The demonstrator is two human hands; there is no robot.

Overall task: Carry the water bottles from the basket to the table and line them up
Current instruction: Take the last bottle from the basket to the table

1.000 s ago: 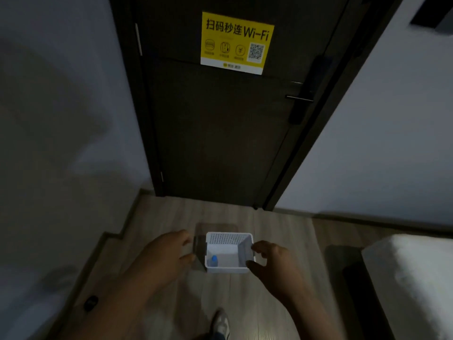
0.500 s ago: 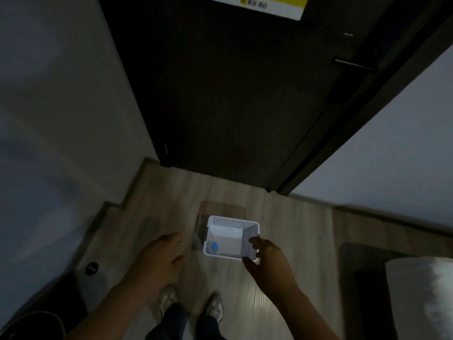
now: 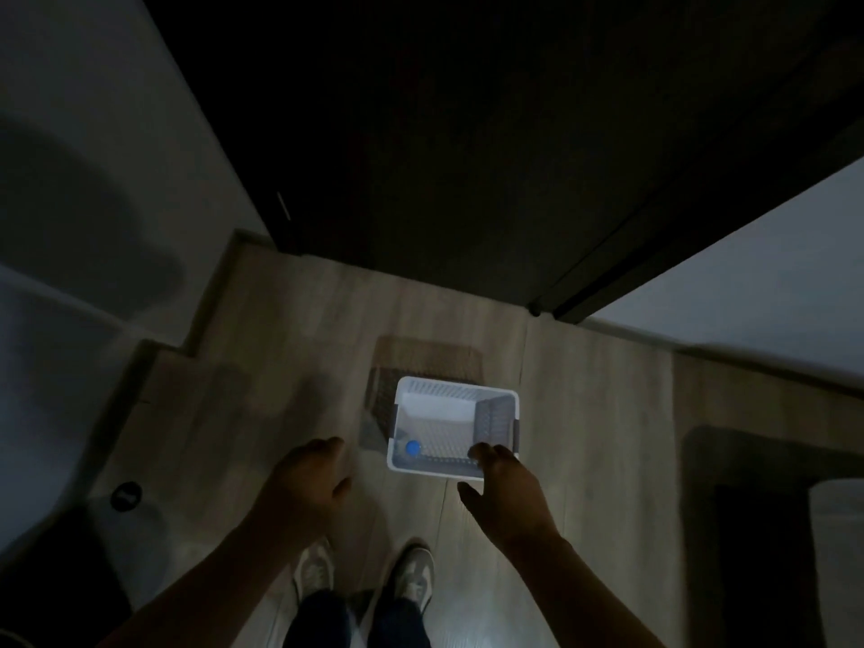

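Low in the middle of the frame, a white basket (image 3: 456, 384) sits on the wooden floor (image 3: 280, 367) in front of a dark door (image 3: 467, 133). One water bottle (image 3: 413, 447) stands in the basket's lower left corner. Its blue cap faces up, so it looks easy to grab from above. The right hand (image 3: 505, 484) hangs over the basket's lower right corner with fingers spread wide, holding nothing. I cannot tell if it touches the rim. The left hand (image 3: 311, 484) is just left of the basket, fingers loosely bent, holding nothing too. Both are low and close, I think, to get the bottle out. No table shows.
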